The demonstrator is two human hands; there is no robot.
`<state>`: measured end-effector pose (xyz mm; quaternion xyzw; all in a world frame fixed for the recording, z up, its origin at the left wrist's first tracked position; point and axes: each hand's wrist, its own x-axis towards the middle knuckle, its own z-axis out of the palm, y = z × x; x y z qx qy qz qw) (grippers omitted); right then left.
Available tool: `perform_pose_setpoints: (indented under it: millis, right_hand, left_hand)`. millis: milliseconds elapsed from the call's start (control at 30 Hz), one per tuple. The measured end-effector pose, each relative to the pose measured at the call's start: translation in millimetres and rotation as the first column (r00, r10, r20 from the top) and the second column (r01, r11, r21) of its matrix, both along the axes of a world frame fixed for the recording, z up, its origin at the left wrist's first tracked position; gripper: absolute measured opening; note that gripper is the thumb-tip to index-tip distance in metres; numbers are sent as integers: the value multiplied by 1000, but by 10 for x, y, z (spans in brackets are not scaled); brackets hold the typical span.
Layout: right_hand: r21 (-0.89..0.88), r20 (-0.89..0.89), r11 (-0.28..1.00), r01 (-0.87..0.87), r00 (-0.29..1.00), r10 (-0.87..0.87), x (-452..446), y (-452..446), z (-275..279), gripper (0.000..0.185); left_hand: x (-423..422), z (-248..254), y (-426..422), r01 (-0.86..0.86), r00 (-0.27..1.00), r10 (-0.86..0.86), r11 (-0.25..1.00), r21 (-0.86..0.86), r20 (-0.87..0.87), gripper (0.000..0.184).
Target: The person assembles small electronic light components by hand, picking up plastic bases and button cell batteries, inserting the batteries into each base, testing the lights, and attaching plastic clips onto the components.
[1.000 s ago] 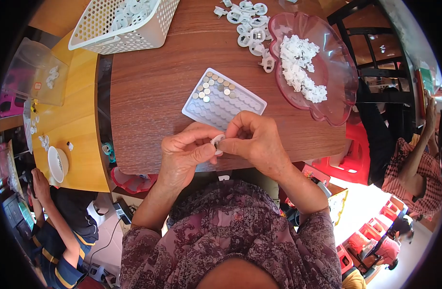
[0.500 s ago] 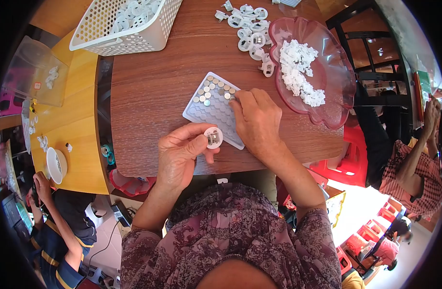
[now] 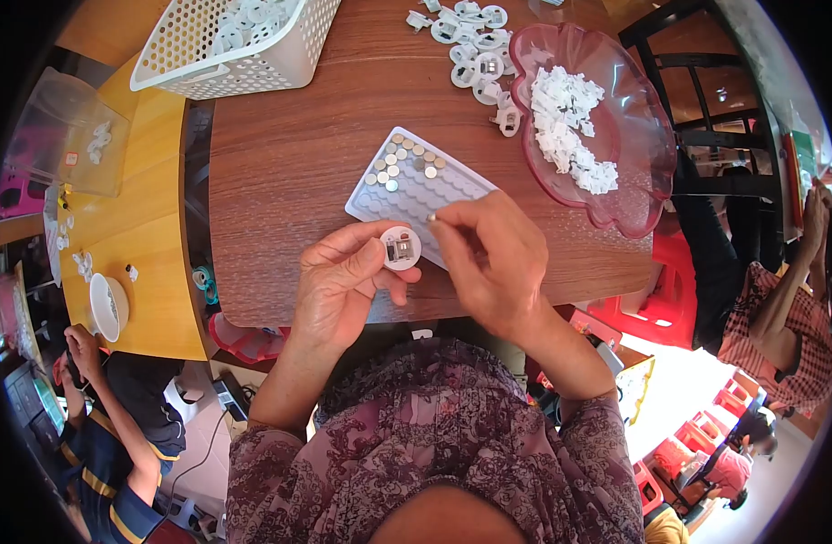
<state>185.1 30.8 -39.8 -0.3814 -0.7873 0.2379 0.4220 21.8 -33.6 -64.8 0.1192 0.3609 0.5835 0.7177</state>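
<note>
The left hand (image 3: 334, 290) pinches a round white plastic housing (image 3: 401, 248) edgewise, apparently to expose its metal-fitted face; the right hand (image 3: 498, 258) pinches a small silvery disc (image 3: 431, 218).

The brown, wood-grained table (image 3: 285, 195) carries a white basket (image 3: 253, 79) at its far left, a pale tray (image 3: 382, 198) near the middle, and — far right — round parts (image 3: 488, 65) beside a pink bowl (image 3: 635, 113).

wht disc (image 3: 413, 257), pale lilac tray (image 3: 369, 203), brn woodgrain tbl (image 3: 275, 172)
</note>
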Motion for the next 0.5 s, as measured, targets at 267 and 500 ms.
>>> perform_pose_setpoints:
  millis: [267, 500]
  right_hand:
    - [344, 124, 928, -145, 986, 109, 23, -123, -56, 23]
    - [429, 167, 873, -233, 970, 177, 63, -95, -85, 30]
  left_hand:
    - [87, 61, -27, -25, 995, 33, 997, 79, -96, 26]
    - [84, 60, -23, 2, 994, 8, 996, 94, -107, 25]
